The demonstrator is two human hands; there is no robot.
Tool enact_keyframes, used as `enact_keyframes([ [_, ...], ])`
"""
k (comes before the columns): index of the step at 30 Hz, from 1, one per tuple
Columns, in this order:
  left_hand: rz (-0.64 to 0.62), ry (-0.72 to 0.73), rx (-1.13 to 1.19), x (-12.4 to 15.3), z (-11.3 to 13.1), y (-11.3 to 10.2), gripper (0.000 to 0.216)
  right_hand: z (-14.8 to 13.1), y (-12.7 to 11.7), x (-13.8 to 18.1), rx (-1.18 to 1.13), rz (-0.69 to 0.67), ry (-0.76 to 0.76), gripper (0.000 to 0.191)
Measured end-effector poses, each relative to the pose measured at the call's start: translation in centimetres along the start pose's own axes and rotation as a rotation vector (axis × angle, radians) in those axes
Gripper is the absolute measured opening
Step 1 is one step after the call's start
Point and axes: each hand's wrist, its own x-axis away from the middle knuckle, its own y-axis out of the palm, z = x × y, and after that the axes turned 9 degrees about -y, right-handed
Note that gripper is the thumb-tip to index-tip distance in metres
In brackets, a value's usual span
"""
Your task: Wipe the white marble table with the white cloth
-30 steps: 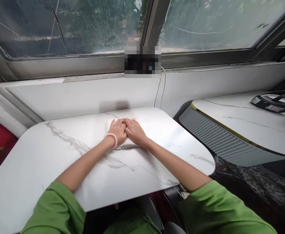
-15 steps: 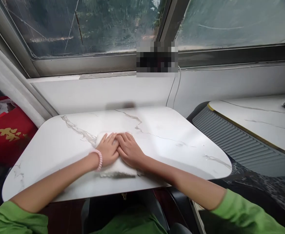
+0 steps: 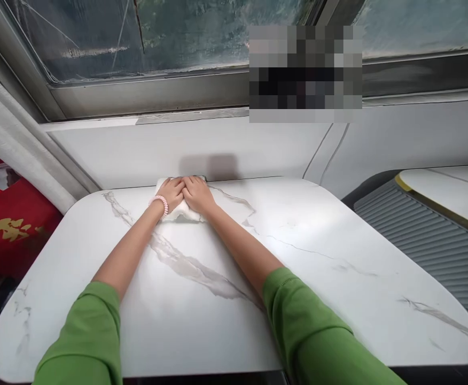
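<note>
A folded white cloth (image 3: 177, 214) lies at the far edge of the white marble-patterned table (image 3: 298, 267), close to the wall. My left hand (image 3: 172, 193), with a pink bead bracelet on its wrist, lies flat on the cloth with fingers stretched out. Beside it, my right hand (image 3: 196, 194) presses flat on the same cloth, and the fingertips of the two hands touch. Both arms reach far forward in green sleeves. Most of the cloth is hidden under the hands.
A white wall panel and a window frame rise just behind the table. A white cable (image 3: 326, 152) runs down the wall at the right. A second marble table (image 3: 450, 190) with a ribbed grey side stands at the right. Red fabric (image 3: 9, 227) lies at the left.
Both hands pulled the cloth back toward the near edge, then pushed it forward again; now they rest on it at the table's far edge by the wall.
</note>
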Motion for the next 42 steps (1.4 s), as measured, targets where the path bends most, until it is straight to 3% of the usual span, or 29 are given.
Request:
enact_keyframes([
  [6,-0.001,0.028,-0.014,-1.5,-0.5,0.0,0.041,0.8,0.3,-0.8,0.011,-0.003,0.019,0.025],
  [12,-0.028,-0.041,-0.039,1.0,1.0,-0.2,0.044,-0.2,-0.4,1.0,-0.007,-0.017,-0.015,0.030],
  [17,0.002,-0.067,-0.058,8.4,3.1,-0.5,0.047,-4.0,-1.5,5.7,-0.068,-0.042,-0.143,0.034],
  [24,-0.019,-0.029,-0.046,21.7,5.0,-3.0,0.051,-13.4,-2.8,13.6,-0.111,-0.044,-0.205,0.037],
  [29,0.002,-0.024,0.000,26.9,3.8,-4.3,0.050,-17.2,-2.0,14.9,-0.158,-0.078,-0.307,0.039],
  [31,0.004,-0.061,0.005,27.2,2.5,-4.5,0.049,-17.7,-1.2,13.6,-0.200,-0.091,-0.334,0.037],
  [34,0.013,-0.131,0.005,25.5,-0.3,-4.6,0.048,-17.6,0.6,10.2,-0.231,-0.111,-0.328,0.032],
  [42,0.032,-0.115,0.083,14.5,-9.8,-4.2,0.043,-14.9,6.2,-0.6,-0.154,-0.027,-0.135,0.030],
])
